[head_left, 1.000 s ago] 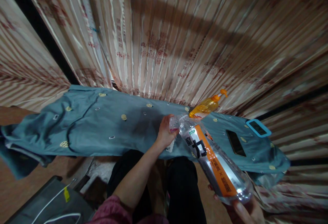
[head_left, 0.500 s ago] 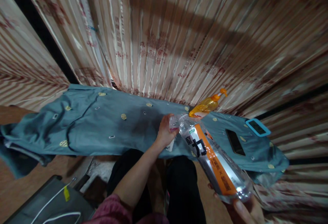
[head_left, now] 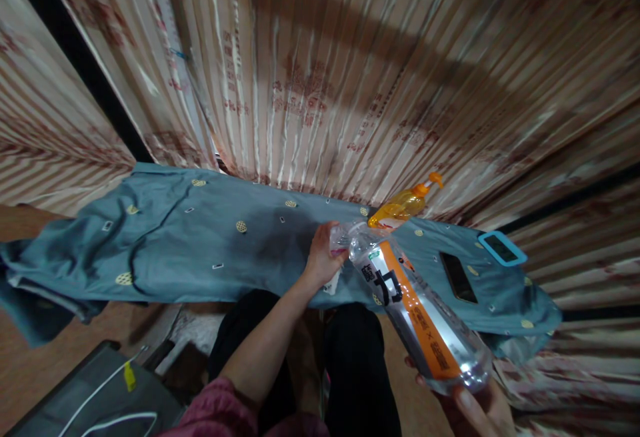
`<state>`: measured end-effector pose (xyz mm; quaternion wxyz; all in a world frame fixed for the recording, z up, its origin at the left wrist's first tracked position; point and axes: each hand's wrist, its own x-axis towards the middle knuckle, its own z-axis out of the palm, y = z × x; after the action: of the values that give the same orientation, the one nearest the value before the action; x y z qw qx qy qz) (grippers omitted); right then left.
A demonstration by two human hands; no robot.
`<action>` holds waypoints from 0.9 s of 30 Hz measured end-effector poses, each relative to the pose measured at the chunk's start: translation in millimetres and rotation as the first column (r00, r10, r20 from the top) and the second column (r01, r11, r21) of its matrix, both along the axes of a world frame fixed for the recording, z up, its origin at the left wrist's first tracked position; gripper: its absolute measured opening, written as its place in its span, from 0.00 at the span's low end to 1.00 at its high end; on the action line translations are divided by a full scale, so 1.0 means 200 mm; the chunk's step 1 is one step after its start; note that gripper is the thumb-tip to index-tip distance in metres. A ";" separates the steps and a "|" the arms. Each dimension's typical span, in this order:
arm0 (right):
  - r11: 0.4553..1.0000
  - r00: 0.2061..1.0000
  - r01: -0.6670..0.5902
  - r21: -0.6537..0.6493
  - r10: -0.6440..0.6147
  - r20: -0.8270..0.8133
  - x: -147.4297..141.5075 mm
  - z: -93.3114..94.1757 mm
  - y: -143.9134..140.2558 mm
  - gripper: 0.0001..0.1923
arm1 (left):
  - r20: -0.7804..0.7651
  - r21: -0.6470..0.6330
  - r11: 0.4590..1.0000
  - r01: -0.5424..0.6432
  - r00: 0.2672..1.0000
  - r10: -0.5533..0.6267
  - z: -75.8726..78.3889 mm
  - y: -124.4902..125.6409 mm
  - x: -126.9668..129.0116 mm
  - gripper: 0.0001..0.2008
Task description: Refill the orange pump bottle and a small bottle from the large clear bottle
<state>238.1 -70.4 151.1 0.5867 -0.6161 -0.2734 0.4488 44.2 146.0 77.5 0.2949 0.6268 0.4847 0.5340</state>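
Striped curtains [head_left: 350, 77] hang behind the bench, which has a blue cloth [head_left: 200, 243] over it. I hold a big clear bottle [head_left: 420, 317] tipped over the near edge, its neck up by the cloth. My right hand [head_left: 480, 407] is wrapped around its bottom end. My left hand [head_left: 323, 260] is closed on the cap end. The bottle looks smooth and slippery, and its thin sides may squash, so the firm ends are best to grip. An orange pump bottle [head_left: 403, 207] and a phone [head_left: 457, 277] sit close by.
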 end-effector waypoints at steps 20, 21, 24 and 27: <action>0.999 0.996 -0.042 0.021 0.043 -0.074 -0.01 -0.01 -0.01 0.43 | -0.021 0.040 0.999 -0.001 1.000 0.001 -0.01 0.01 -0.01 0.28; 1.000 0.997 -0.017 0.008 0.018 -0.073 -0.03 0.00 -0.01 0.44 | -0.025 0.040 0.999 0.004 1.000 -0.003 -0.01 0.01 -0.02 0.28; 1.000 0.997 0.021 -0.019 -0.023 -0.076 -0.07 0.03 0.00 0.46 | -0.038 0.037 0.999 0.019 0.999 -0.017 -0.01 0.01 -0.03 0.29; 1.000 0.998 0.012 -0.007 -0.012 -0.058 -0.08 0.04 0.00 0.43 | -0.058 0.040 0.998 0.043 0.997 -0.041 -0.01 0.01 -0.04 0.30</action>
<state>222.6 -70.4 159.1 0.5950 -0.6065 -0.2511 0.4637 37.1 147.9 76.2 0.2792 0.6577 0.4688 0.5194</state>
